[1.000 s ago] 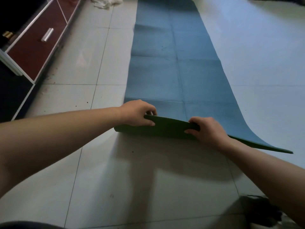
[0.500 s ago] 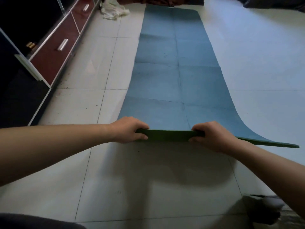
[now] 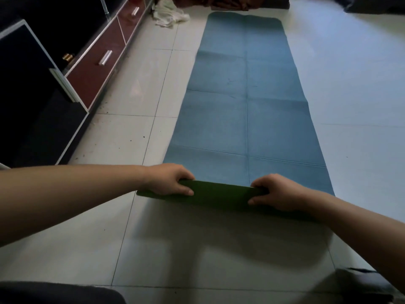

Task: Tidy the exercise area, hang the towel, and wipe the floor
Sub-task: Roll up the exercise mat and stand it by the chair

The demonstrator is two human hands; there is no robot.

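Both grips, my left hand [image 3: 169, 179] and right hand [image 3: 277, 193], clamp the mat's [image 3: 245, 95] folded near edge; my right forearm hides its corner.

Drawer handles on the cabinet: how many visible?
2. One metal handle on the nearer dark-red drawer front, one handle on the farther drawer front, both on the cabinet along the left wall. More may lie beyond the frame's top edge.
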